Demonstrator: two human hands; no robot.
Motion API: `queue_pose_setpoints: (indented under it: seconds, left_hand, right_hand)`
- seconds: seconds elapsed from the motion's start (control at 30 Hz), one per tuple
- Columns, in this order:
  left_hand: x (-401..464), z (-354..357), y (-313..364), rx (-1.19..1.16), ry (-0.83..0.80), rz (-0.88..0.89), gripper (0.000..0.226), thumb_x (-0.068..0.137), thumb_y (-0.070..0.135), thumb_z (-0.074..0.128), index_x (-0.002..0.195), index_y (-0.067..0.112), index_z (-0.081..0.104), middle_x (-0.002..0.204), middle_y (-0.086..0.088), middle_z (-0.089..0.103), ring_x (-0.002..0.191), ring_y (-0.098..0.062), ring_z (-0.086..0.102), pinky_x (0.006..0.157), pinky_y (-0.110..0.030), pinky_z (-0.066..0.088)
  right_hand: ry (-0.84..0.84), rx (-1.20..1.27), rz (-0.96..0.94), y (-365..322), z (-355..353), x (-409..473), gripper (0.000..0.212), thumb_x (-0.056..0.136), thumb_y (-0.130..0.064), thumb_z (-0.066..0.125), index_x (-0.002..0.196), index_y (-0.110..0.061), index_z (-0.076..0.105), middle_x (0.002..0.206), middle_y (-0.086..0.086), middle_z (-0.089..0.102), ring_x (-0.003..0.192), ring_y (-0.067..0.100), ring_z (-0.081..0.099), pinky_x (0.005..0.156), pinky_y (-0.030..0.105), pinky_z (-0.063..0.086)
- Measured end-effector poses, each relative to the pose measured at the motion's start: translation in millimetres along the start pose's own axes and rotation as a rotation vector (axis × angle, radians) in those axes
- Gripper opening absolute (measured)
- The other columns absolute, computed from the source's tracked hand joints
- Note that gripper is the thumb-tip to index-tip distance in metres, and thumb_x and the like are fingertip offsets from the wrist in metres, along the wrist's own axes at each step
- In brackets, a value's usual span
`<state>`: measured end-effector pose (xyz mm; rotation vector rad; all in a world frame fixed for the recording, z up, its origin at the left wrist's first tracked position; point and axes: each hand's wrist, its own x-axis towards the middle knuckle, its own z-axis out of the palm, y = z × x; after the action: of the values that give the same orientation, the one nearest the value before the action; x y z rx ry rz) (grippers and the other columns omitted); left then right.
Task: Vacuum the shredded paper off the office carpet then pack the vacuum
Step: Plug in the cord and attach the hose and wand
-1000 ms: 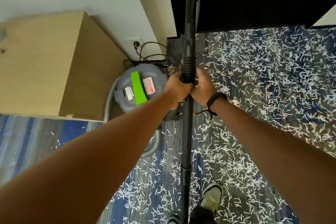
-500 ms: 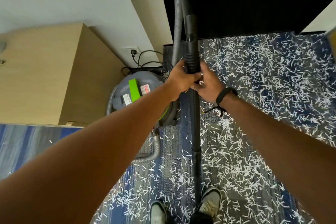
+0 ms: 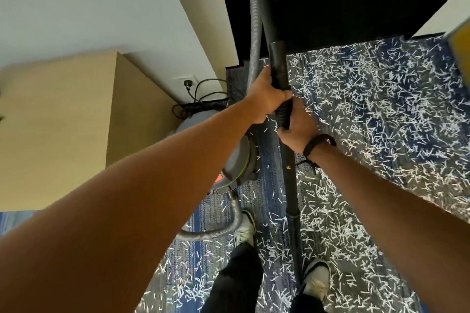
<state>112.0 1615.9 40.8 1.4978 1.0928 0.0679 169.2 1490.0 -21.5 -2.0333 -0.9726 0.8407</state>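
Shredded paper (image 3: 381, 114) litters one carpet (image 3: 267, 185); left hand (image 3: 267, 95) and right hand (image 3: 298, 129) both grip one wand (image 3: 290, 185).

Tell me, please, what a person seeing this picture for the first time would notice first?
First, the white shredded paper strewn thickly over the blue-grey carpet, mostly on the right. Next, the black vacuum wand standing up the middle, gripped by the left hand above and the right hand below. The grey vacuum canister sits left of it.
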Motion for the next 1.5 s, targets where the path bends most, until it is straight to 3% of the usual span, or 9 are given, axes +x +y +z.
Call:
queue_pose_setpoints:
  seconds: [0.2,0.3,0.43,0.53,0.7,0.83,1.3,1.43,1.5]
  left_hand:
    - [38,-40,-16,-0.03,-0.106,-0.008,0.063,0.083,0.004,0.084,0.137,0.018,0.053,0.124,-0.008,0.069,0.112,-0.027,0.067,0.09,-0.043,0.059]
    - [60,-69,-4,-0.087,-0.103,0.018,0.045,0.088,0.009,0.08,0.128,0.011,0.059,0.123,-0.014,0.07,0.102,-0.021,0.066,0.078,-0.028,0.051]
    - [81,-91,9,-0.275,-0.179,-0.103,0.027,0.091,0.007,0.079,0.113,0.007,0.063,0.119,-0.013,0.073,0.113,-0.029,0.07,0.088,-0.04,0.058]
    - [90,-101,-2,-0.435,-0.172,-0.217,0.023,0.098,0.013,0.072,0.116,0.006,0.059,0.107,-0.013,0.071,0.1,-0.029,0.071,0.081,-0.043,0.061]
    - [89,-98,-44,-0.533,-0.118,-0.292,0.01,0.101,0.001,0.063,0.11,0.004,0.057,0.104,-0.015,0.071,0.099,-0.031,0.072,0.093,-0.05,0.059]
    - [79,-93,-60,-0.635,-0.1,-0.284,0.029,0.098,-0.001,0.066,0.124,-0.002,0.054,0.096,-0.013,0.074,0.086,-0.025,0.076,0.089,-0.046,0.062]
    - [82,-112,-42,-0.886,0.115,-0.304,0.044,0.099,0.011,0.069,0.136,-0.004,0.051,0.12,-0.025,0.069,0.1,-0.036,0.075,0.084,-0.05,0.064]
    - [78,-91,-45,-0.899,0.125,-0.309,0.037,0.103,0.013,0.064,0.133,-0.007,0.056,0.096,-0.015,0.072,0.084,-0.025,0.073,0.068,-0.036,0.062]
    - [78,-92,-55,-0.872,0.152,-0.322,0.036,0.104,0.011,0.061,0.135,-0.008,0.058,0.083,-0.01,0.07,0.072,-0.021,0.069,0.055,-0.029,0.057]
  right_hand:
    - [-0.004,-0.01,0.064,-17,23,34,0.079,0.083,-0.004,0.075,0.143,-0.028,0.029,0.112,-0.009,0.063,0.1,0.016,0.062,0.08,0.028,0.044]
    - [-0.08,-0.08,0.085,-17,26,45,0.073,0.086,-0.001,0.073,0.138,-0.028,0.03,0.102,-0.011,0.059,0.097,0.018,0.06,0.074,0.029,0.042]
    - [-0.142,-0.208,0.103,-7,21,51,0.073,0.087,0.005,0.065,0.13,-0.04,0.027,0.093,-0.006,0.055,0.081,0.019,0.06,0.064,0.032,0.045]
    - [-0.205,-0.282,0.121,5,13,54,0.07,0.088,0.007,0.061,0.136,-0.032,0.027,0.089,0.001,0.055,0.077,0.019,0.06,0.057,0.028,0.038]
    - [-0.217,-0.38,0.127,24,18,57,0.077,0.086,0.012,0.063,0.146,-0.024,0.03,0.1,0.0,0.053,0.083,0.017,0.053,0.071,0.027,0.04]
    - [-0.199,-0.387,0.175,33,23,69,0.076,0.082,0.013,0.061,0.136,-0.035,0.035,0.102,0.003,0.058,0.091,0.028,0.06,0.079,0.042,0.051]
    - [-0.199,-0.458,0.055,-14,11,126,0.065,0.075,0.008,0.072,0.126,-0.023,0.048,0.113,0.009,0.064,0.107,0.036,0.064,0.084,0.046,0.055]
    - [-0.183,-0.367,-0.149,-64,43,146,0.067,0.081,-0.013,0.077,0.136,-0.03,0.044,0.117,-0.006,0.062,0.102,0.019,0.062,0.081,0.035,0.053]
    - [-0.287,-0.379,-0.207,-75,60,151,0.072,0.084,-0.014,0.073,0.141,-0.034,0.034,0.124,0.0,0.063,0.108,0.026,0.065,0.081,0.038,0.055]
